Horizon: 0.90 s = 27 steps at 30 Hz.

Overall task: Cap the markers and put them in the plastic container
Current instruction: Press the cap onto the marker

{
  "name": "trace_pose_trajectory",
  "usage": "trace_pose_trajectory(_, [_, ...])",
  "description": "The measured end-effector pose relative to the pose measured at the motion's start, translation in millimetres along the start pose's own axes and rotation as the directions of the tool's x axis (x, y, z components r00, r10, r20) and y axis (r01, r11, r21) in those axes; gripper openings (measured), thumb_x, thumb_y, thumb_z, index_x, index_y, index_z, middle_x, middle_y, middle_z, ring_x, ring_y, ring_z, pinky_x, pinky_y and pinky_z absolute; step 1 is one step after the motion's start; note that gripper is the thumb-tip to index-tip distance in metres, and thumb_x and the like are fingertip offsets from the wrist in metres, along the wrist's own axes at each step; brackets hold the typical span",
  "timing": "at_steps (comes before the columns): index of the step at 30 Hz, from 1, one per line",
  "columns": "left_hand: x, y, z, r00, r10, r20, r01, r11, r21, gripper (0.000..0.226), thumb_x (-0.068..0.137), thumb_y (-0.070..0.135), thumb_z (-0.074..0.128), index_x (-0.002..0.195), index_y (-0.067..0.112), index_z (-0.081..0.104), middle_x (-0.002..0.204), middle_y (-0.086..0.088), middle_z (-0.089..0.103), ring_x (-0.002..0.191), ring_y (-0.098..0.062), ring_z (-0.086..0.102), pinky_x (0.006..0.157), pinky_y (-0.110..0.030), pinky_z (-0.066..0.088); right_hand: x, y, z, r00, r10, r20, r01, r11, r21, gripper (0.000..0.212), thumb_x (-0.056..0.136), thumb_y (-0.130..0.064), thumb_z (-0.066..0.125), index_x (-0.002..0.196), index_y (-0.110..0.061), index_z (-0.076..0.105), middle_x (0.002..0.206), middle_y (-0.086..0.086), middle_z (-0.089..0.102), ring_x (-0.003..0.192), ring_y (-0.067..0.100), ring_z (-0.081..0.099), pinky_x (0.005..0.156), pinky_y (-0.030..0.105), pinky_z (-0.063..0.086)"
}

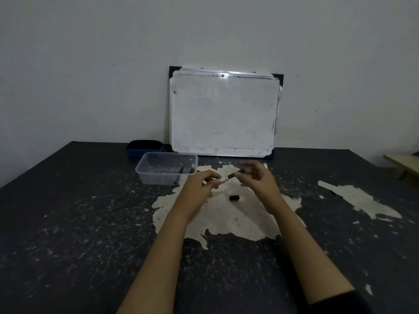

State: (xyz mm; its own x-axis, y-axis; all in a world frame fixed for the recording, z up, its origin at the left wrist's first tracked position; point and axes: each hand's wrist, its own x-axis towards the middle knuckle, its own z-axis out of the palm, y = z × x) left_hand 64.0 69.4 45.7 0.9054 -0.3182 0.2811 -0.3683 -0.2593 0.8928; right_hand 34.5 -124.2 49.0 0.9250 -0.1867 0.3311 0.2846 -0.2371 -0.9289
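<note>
My left hand point(200, 185) grips the white body of a marker point(227, 177) just above the table. Its dark end points right, toward my right hand point(258, 177). The thumb and fingers of that hand pinch the dark cap end; the other fingers are spread. A loose black cap point(234, 197) lies on the table below the two hands. The clear plastic container point(145, 168) stands to the left of my left hand, with markers point(181, 171) lying inside it. A white marker point(265, 165) peeks out behind my right hand.
A whiteboard point(223, 112) leans on the wall at the table's back edge. A blue eraser point(144, 147) sits behind the container. The dark tabletop point(90, 223) has worn pale patches. A wooden piece point(403, 165) shows at the far right.
</note>
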Motion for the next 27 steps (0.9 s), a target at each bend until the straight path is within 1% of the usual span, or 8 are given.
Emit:
trace_pose_trajectory(2, [-1.2, 1.6, 3.0, 1.000, -0.004, 0.016, 0.005, 0.999, -0.046, 0.014, 0.091, 0.038, 0.060, 0.095, 0.028, 0.068, 0.086, 0.003, 0.069, 0.066, -0.014, 0.063, 0.059, -0.027, 0.052, -0.4, -2.2, 6.0, 0.998, -0.004, -0.057, 0.007, 0.999, 0.051, 0.033, 0.083, -0.015, 0.078, 0.112, -0.011, 0.062, 0.098, 0.015, 0.072, 0.090, 0.023, 0.071, 0.070, 0.024, 0.059])
trace_pose_trajectory(5, [-1.2, 1.2, 6.8, 1.000, -0.018, 0.024, 0.020, 0.994, -0.104, 0.014, 0.093, 0.035, 0.057, 0.099, 0.028, 0.067, 0.088, 0.001, 0.071, 0.065, -0.013, 0.064, 0.058, -0.031, 0.053, -2.0, -3.4, 10.9, 0.997, -0.056, -0.048, 0.057, 0.998, 0.009, 0.022, 0.085, -0.019, 0.076, 0.103, -0.009, 0.067, 0.093, 0.008, 0.075, 0.082, 0.013, 0.072, 0.068, 0.022, 0.056])
trace_pose_trajectory(9, [1.0, 1.0, 7.6, 0.999, -0.038, -0.003, 0.037, 0.988, -0.152, 0.020, 0.097, 0.028, 0.053, 0.107, 0.019, 0.067, 0.090, 0.000, 0.071, 0.062, -0.007, 0.062, 0.053, -0.019, 0.050, -5.5, -3.4, 12.2, 0.996, -0.093, -0.008, 0.092, 0.993, -0.069, 0.016, 0.093, -0.030, 0.065, 0.098, -0.019, 0.076, 0.091, -0.006, 0.076, 0.082, 0.008, 0.071, 0.069, 0.022, 0.057])
trace_pose_trajectory(12, [1.4, -0.2, 6.7, 0.997, -0.078, -0.006, 0.076, 0.982, -0.175, 0.024, 0.098, 0.029, 0.051, 0.111, 0.015, 0.066, 0.093, -0.002, 0.070, 0.063, -0.009, 0.062, 0.050, -0.017, 0.048, -3.4, -1.7, 7.4, 0.997, -0.072, -0.012, 0.071, 0.992, -0.102, 0.019, 0.094, -0.031, 0.064, 0.105, -0.021, 0.076, 0.095, -0.004, 0.076, 0.079, 0.005, 0.070, 0.066, 0.019, 0.055])
trace_pose_trajectory(17, [2.6, -3.8, 6.9, 0.990, -0.141, 0.000, 0.139, 0.974, -0.177, 0.025, 0.098, 0.027, 0.051, 0.110, 0.011, 0.066, 0.089, -0.001, 0.069, 0.059, -0.012, 0.060, 0.045, -0.020, 0.049, -1.3, 10.7, -11.5, 0.986, 0.068, 0.154, 0.009, 0.891, -0.453, 0.014, 0.085, -0.025, 0.073, 0.099, -0.028, 0.077, 0.093, -0.009, 0.074, 0.084, 0.001, 0.066, 0.075, 0.020, 0.053])
trace_pose_trajectory(19, [2.4, -4.6, 7.3, 0.988, -0.153, 0.004, 0.152, 0.972, -0.178, 0.024, 0.098, 0.026, 0.052, 0.109, 0.010, 0.066, 0.088, -0.001, 0.068, 0.058, -0.012, 0.060, 0.046, -0.023, 0.049, -3.5, 10.4, -16.1, 0.966, 0.152, 0.211, -0.023, 0.858, -0.513, 0.020, 0.081, -0.024, 0.077, 0.100, -0.027, 0.078, 0.095, -0.008, 0.073, 0.076, -0.006, 0.062, 0.070, 0.013, 0.049])
trace_pose_trajectory(23, [2.9, -6.4, 8.7, 0.983, -0.184, 0.031, 0.186, 0.968, -0.166, 0.024, 0.098, 0.026, 0.052, 0.109, 0.011, 0.066, 0.087, -0.002, 0.069, 0.058, -0.012, 0.060, 0.052, -0.030, 0.051, -4.1, 14.7, -17.5, 0.962, 0.145, 0.231, -0.001, 0.850, -0.527, 0.018, 0.079, -0.019, 0.079, 0.096, -0.024, 0.079, 0.092, -0.009, 0.073, 0.065, -0.014, 0.057, 0.058, 0.004, 0.043])
trace_pose_trajectory(27, [2.7, -6.3, 9.2, 0.981, -0.188, 0.053, 0.194, 0.967, -0.167, 0.020, 0.097, 0.026, 0.052, 0.105, 0.015, 0.066, 0.090, -0.004, 0.070, 0.055, -0.010, 0.060, 0.052, -0.030, 0.050, -0.9, 15.4, -13.8, 0.985, 0.048, 0.167, 0.026, 0.910, -0.414, 0.015, 0.084, -0.024, 0.077, 0.099, -0.022, 0.078, 0.095, -0.009, 0.077, 0.084, 0.003, 0.069, 0.075, 0.017, 0.055])
